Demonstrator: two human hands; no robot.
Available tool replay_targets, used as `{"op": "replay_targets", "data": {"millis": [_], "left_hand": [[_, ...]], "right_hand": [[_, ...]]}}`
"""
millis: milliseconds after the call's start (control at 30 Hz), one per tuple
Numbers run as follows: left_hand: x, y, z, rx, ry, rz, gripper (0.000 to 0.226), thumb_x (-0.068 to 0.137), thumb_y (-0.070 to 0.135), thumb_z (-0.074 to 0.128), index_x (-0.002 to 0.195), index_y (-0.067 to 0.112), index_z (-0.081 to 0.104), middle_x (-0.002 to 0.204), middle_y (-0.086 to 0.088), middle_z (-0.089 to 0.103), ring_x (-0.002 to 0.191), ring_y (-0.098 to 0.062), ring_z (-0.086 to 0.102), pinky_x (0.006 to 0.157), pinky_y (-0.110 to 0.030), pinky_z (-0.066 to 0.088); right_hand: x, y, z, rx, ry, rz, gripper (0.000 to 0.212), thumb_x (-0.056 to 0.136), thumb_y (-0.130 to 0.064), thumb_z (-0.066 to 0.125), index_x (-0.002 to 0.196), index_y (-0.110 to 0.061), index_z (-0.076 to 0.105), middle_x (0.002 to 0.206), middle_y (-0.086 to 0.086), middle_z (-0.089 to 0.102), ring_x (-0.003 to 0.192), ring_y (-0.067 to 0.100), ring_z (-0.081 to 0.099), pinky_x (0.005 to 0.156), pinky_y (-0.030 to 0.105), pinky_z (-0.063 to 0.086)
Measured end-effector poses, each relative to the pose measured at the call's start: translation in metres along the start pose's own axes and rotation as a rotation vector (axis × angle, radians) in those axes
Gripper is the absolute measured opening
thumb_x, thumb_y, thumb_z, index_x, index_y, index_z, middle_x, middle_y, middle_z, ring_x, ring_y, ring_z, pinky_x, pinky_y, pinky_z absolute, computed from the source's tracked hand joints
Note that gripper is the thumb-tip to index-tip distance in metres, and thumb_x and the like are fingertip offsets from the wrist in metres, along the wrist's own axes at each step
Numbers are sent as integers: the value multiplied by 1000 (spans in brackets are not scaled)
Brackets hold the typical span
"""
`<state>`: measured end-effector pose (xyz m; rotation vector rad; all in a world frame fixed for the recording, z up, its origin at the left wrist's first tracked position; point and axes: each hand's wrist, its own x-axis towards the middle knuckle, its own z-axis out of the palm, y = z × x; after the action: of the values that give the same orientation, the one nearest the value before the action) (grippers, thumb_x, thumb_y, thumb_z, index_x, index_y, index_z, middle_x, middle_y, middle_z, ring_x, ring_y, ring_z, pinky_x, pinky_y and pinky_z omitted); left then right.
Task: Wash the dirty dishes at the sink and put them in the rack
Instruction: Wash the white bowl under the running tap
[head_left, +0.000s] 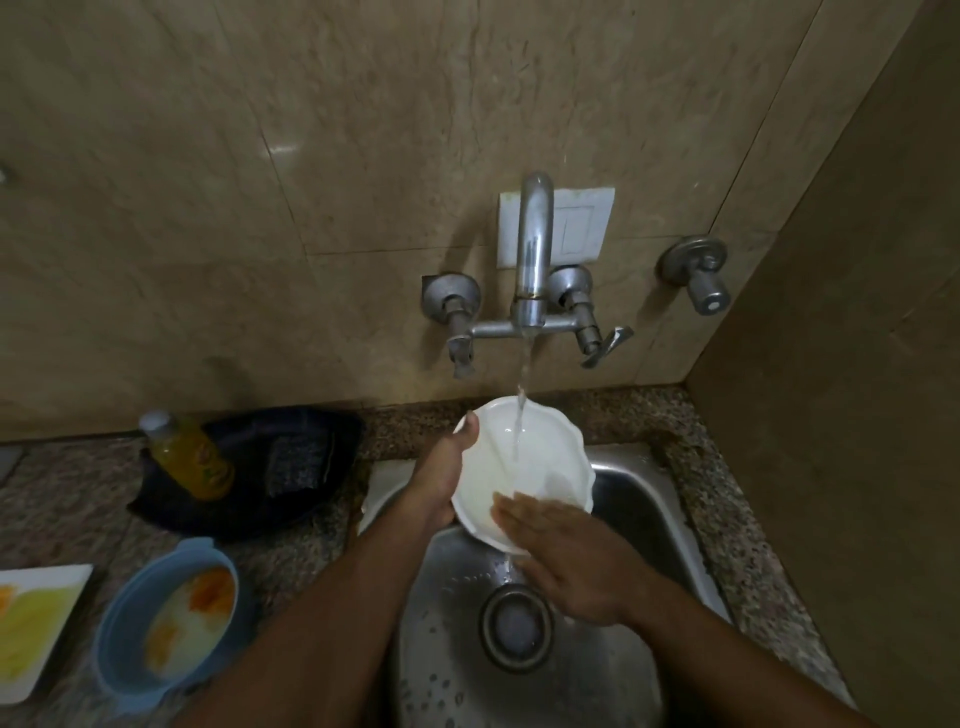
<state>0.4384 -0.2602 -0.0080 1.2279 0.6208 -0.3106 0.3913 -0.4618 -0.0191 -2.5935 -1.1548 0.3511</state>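
Observation:
A white scalloped plate (530, 457) is tilted over the steel sink (639, 499), under the stream running from the tap (532, 260). My left hand (441, 478) grips its left rim, thumb over the edge. My right hand (566, 556) lies flat with straight fingers on the plate's lower inside face. On the counter at the left sit a dirty blue bowl (166, 618) with orange residue and a white square plate (31, 623) with yellow smears.
A dark tray (291, 509) behind the blue bowl holds a yellow soap bottle (189, 457) and a scrub pad (296, 462). A second wall valve (698, 275) sticks out right of the tap. A side wall stands close on the right. The drain (517, 626) is below my hands.

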Motion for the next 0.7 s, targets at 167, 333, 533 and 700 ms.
{"op": "replay_targets", "data": {"millis": [167, 333, 533, 700], "left_hand": [[-2, 10, 0, 77, 1, 23, 57, 79, 65, 65, 109, 17, 72, 104, -9, 76, 96, -30, 72, 92, -47, 55], [-8, 8, -9, 58, 73, 22, 56, 79, 64, 62, 113, 20, 70, 105, -9, 75, 94, -32, 72, 89, -53, 56], [-12, 16, -12, 118, 60, 13, 47, 88, 58, 59, 107, 16, 71, 99, -12, 76, 90, -31, 73, 83, -47, 58], [-13, 20, -11, 185, 67, -1, 47, 88, 58, 59, 107, 16, 69, 105, -13, 73, 93, -30, 71, 86, -43, 57]], "right_hand": [[11, -37, 17, 171, 15, 75, 72, 99, -59, 34, 157, -28, 6, 159, -16, 1, 145, -1, 7, 109, 8, -8], [0, 6, 6, -50, 85, 48, 66, 97, -52, 34, 155, -22, 25, 159, 1, 30, 144, 19, 33, 119, 40, 27], [-3, -3, 12, -29, 75, -29, 71, 83, -36, 52, 151, -22, 36, 155, 0, 38, 140, 15, 40, 117, 34, 30], [9, -17, 26, -111, 41, -11, 76, 75, -22, 73, 145, -19, 45, 146, 4, 51, 130, 20, 53, 108, 36, 38]]}}
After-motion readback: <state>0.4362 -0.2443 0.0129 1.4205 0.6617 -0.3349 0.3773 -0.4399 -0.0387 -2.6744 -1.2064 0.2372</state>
